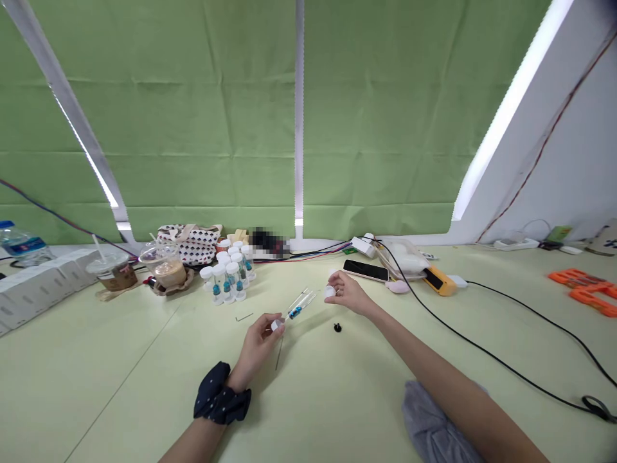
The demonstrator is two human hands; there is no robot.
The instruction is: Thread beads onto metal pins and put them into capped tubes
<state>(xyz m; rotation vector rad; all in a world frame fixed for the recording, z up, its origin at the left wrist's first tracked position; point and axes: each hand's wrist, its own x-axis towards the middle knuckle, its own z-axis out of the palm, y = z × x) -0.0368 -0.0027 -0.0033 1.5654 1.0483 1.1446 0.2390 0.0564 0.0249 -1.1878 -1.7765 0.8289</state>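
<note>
My left hand is closed round the lower end of a clear plastic tube that holds a small blue part; the tube slants up to the right above the table. My right hand pinches a small white cap just right of the tube's open end, a little apart from it. A dark scrunchie sits on my left wrist. Several capped tubes with blue parts stand upright behind my left hand. A small black piece lies on the table below my right hand.
Two iced drinks and a patterned pouch stand at back left beside white boxes. A phone, a yellow device and a black cable lie to the right. Orange parts sit far right. Thin metal pins lie near my left hand.
</note>
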